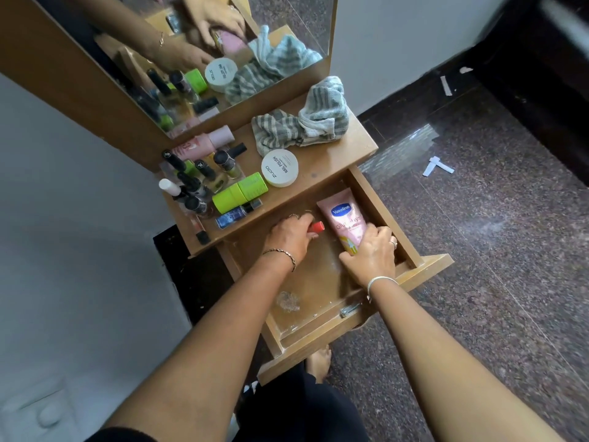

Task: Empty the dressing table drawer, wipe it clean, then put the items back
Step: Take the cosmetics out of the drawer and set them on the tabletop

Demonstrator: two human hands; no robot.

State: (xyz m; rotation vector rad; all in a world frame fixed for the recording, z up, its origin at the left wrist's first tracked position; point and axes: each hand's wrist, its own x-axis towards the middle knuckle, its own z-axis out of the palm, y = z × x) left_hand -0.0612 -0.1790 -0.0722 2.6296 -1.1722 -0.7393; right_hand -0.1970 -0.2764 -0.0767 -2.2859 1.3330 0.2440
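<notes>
Open drawer (pixel 411 247): L hand (pixel 291 239) grip on 1 red-capped item (pixel 317 227), R hand (pixel 371 253) on 1 pink tube (pixel 345 218).

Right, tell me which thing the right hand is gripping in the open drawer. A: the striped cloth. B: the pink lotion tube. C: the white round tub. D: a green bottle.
B: the right hand closes around the lower end of the pink lotion tube lying in the drawer, while the tub, cloth and green bottles sit up on the tabletop.

place: home bedroom | cues: wooden dressing table (pixel 338 154), mirror (pixel 255 43), nail polish bottles (pixel 204 177), granite floor (pixel 478 234)
</notes>
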